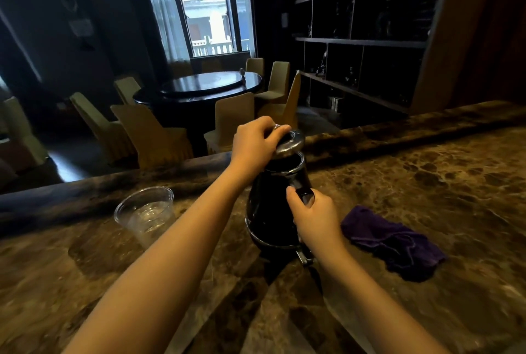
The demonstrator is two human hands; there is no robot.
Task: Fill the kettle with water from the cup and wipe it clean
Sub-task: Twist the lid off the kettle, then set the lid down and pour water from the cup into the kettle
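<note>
A dark kettle [270,211] stands upright on the brown marble counter [427,183], near its middle. My left hand [253,143] grips the knob of the kettle's lid [290,143], which is tilted up off the open mouth. Around the kettle's handle closes my right hand [313,217]. A clear plastic cup [146,214] with some water in it stands to the left of the kettle, partly behind my left forearm. A crumpled purple cloth [392,242] lies on the counter to the right of the kettle.
The counter's raised back ledge [113,185] runs behind the kettle and cup. Beyond it are a round dark dining table [205,86] with covered chairs, a window, and dark shelving [364,40] at the right.
</note>
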